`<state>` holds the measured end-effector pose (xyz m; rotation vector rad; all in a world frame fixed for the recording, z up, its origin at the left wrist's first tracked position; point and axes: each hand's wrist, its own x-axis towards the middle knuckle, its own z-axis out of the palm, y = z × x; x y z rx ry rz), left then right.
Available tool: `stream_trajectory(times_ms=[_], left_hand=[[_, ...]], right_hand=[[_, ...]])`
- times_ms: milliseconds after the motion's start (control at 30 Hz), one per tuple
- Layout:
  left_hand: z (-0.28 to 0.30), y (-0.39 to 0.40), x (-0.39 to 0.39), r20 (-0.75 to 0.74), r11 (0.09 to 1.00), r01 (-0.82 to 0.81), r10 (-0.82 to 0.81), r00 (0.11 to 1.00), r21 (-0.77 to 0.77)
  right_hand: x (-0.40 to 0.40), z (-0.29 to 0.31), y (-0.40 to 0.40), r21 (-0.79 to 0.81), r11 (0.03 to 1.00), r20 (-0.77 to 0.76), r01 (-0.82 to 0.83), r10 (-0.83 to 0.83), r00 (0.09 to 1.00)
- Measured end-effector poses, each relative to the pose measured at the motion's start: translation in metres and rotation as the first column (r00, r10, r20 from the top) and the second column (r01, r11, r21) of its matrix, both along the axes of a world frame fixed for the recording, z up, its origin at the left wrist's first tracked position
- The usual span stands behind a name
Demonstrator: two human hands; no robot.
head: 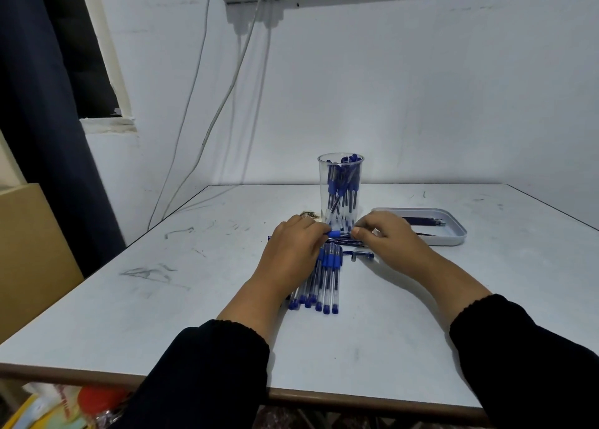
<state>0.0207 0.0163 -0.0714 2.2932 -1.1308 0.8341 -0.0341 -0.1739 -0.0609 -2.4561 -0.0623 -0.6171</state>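
While left hand and right hand pinch one pen, roughly seven loose pens lie nearby.

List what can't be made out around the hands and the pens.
Head view:
- Pen pinched between the left hand and the right hand: the fingers cover both ends, so its state is unclear.
- Row of pens: the far ends are hidden under the left hand.
- Small brownish thing behind the left hand: too small and partly covered.
- Clear cup: the contents overlap and can't be counted.

Clear glossy plastic cup; clear-barrelled plastic pens; matt, scuffed white table; smooth white tray.
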Motion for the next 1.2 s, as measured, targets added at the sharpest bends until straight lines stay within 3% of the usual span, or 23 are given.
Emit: stream_trajectory(times_ms=[167,367,533,633,733,800,1100,1200], left_hand=[[0.001,0.001,0.001,0.014,1.000,-0.028,0.028,1.000,-0.004],[0.002,0.001,-0.002,-0.003,0.999,-0.052,0.052,0.999,-0.015],[0.003,0.001,-0.002,-0.006,0.999,-0.052,0.052,0.999,-0.014],[0.002,0.002,-0.001,-0.007,0.998,-0.062,0.062,0.998,-0.019],[0.002,0.002,-0.001,-0.003,0.997,-0.065,0.065,0.998,-0.032],[0.002,0.002,-0.002,0.002,0.997,-0.063,0.063,0.998,-0.031],[0.002,0.000,-0.001,0.022,0.999,-0.038,0.038,0.999,-0.025],[0.000,-0.001,0.001,0.031,0.999,-0.030,0.030,0.999,-0.027]], right_hand=[[0.000,0.002,-0.007,0.062,0.998,-0.047,0.014,-0.011,0.999],[-0.002,-0.005,-0.008,-0.153,0.986,-0.176,0.061,-0.088,0.981],[-0.002,-0.008,-0.003,-0.247,0.965,-0.149,0.082,-0.122,0.981],[-0.003,-0.001,0.000,0.055,0.993,-0.094,0.105,-0.099,0.991],[-0.004,0.007,0.001,0.422,0.901,-0.035,0.102,-0.096,0.995],[-0.006,0.010,0.001,0.550,0.831,-0.028,0.079,-0.076,0.997],[-0.008,0.010,0.016,0.662,0.749,-0.069,0.028,0.024,0.997],[-0.012,0.012,0.022,0.742,0.671,-0.053,-0.018,0.086,0.995]])
